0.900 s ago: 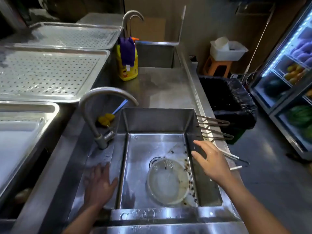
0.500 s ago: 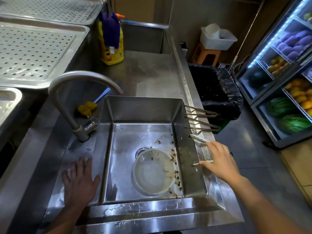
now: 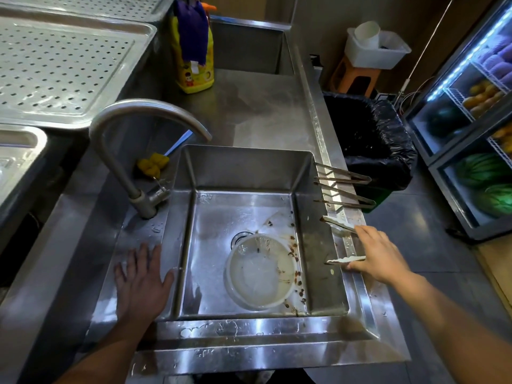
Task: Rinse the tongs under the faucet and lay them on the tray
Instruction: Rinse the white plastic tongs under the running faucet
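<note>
Right hand (image 3: 379, 256) is resting with nearly straight fingers (image 3: 367, 234) on the white tongs (image 3: 340, 228), whose long axis is crossing the sink rim (image 3: 360, 289), tips pointing to the person's left.

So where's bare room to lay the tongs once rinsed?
Tray at left is bare; so is the counter between yellow bag and sink. Sink's right rim is crowded with tongs; a bowl sits inside it.

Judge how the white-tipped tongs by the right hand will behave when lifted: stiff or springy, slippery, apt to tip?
Probably springy: the tongs lie with arms splayed, so a grip by the right hand would squeeze them shut. Perhaps slippery: droplets sit on the sink rim. Apt to tip, as their tips jut over the basin.
</note>
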`<state>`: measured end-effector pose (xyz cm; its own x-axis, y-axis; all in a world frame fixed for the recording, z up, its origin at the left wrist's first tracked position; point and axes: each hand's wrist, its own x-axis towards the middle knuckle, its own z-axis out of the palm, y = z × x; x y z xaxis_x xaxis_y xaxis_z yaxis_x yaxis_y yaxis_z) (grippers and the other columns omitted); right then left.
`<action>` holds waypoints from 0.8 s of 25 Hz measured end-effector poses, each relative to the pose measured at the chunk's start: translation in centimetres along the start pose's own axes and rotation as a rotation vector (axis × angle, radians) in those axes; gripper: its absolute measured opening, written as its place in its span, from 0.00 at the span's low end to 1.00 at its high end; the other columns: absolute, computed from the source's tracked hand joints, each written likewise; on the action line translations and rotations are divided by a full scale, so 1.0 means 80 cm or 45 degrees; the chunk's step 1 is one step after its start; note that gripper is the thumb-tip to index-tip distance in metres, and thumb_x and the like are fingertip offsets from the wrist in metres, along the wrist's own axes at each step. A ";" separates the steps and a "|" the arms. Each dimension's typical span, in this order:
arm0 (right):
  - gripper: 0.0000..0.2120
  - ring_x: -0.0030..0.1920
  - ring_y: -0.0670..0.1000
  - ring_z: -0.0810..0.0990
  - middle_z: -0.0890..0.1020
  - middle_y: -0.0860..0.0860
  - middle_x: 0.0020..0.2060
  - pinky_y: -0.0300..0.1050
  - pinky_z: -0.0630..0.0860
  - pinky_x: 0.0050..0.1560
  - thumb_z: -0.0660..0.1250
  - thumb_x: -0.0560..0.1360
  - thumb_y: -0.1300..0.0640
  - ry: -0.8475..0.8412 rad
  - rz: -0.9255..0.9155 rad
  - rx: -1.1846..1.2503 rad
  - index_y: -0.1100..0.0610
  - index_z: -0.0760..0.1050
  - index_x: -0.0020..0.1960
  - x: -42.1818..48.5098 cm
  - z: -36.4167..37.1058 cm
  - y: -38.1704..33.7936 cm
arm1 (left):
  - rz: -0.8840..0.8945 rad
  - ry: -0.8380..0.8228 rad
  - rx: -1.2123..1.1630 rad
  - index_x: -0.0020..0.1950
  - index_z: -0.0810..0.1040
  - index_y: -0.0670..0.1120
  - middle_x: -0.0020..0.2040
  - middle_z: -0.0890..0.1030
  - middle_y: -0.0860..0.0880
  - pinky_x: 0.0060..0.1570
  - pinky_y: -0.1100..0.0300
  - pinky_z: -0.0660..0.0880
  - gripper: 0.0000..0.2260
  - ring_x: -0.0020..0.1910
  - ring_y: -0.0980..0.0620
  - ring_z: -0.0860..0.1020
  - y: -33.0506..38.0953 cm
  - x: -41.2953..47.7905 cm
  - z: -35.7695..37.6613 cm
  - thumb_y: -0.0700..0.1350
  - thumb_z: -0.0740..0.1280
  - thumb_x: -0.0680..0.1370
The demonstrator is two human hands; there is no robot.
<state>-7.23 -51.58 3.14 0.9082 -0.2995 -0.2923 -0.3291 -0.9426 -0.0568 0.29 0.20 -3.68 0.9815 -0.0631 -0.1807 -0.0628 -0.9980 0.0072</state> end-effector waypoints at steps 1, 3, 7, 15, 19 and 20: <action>0.56 0.72 0.56 0.64 0.63 0.50 0.76 0.56 0.70 0.66 0.78 0.61 0.35 0.015 0.002 0.007 0.53 0.56 0.79 0.001 0.001 0.001 | 0.004 0.000 0.001 0.78 0.62 0.47 0.75 0.66 0.39 0.69 0.34 0.56 0.34 0.72 0.35 0.64 0.000 0.000 0.000 0.62 0.52 0.75; 0.57 0.72 0.57 0.62 0.62 0.50 0.76 0.58 0.71 0.66 0.78 0.60 0.34 0.027 0.005 0.012 0.53 0.55 0.79 0.001 0.000 0.004 | 0.001 0.011 -0.002 0.78 0.62 0.47 0.75 0.67 0.39 0.69 0.34 0.56 0.34 0.73 0.35 0.64 0.002 0.000 0.001 0.61 0.53 0.75; 0.55 0.72 0.56 0.60 0.63 0.49 0.77 0.57 0.70 0.67 0.79 0.60 0.36 0.044 0.000 0.007 0.53 0.58 0.79 -0.001 0.006 0.009 | 0.015 0.020 0.005 0.78 0.63 0.46 0.75 0.67 0.39 0.69 0.35 0.57 0.34 0.73 0.35 0.64 0.001 0.001 0.005 0.61 0.52 0.75; 0.53 0.65 0.55 0.65 0.71 0.50 0.65 0.53 0.69 0.60 0.78 0.59 0.33 0.066 0.055 -0.063 0.52 0.62 0.76 -0.005 0.014 0.016 | 0.039 0.080 -0.007 0.77 0.64 0.45 0.75 0.67 0.38 0.69 0.35 0.57 0.34 0.73 0.34 0.63 0.002 -0.002 0.000 0.61 0.51 0.75; 0.47 0.62 0.56 0.68 0.70 0.52 0.60 0.51 0.72 0.57 0.79 0.60 0.38 0.031 0.053 0.077 0.53 0.66 0.73 -0.007 0.016 0.004 | 0.038 0.067 -0.019 0.77 0.66 0.44 0.75 0.68 0.37 0.68 0.33 0.57 0.35 0.72 0.33 0.65 0.002 -0.002 0.001 0.61 0.51 0.74; 0.46 0.62 0.56 0.69 0.69 0.52 0.59 0.50 0.72 0.57 0.80 0.61 0.40 0.025 0.042 0.120 0.55 0.66 0.73 -0.007 0.014 -0.002 | 0.038 0.067 -0.014 0.77 0.66 0.44 0.75 0.68 0.37 0.68 0.33 0.58 0.35 0.72 0.33 0.65 0.001 -0.002 0.003 0.61 0.51 0.74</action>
<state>-7.95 -51.07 2.22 0.9010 -0.3339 -0.2770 -0.3811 -0.9142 -0.1376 0.12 0.09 -3.88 0.9873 -0.0928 -0.1286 -0.0906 -0.9956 0.0226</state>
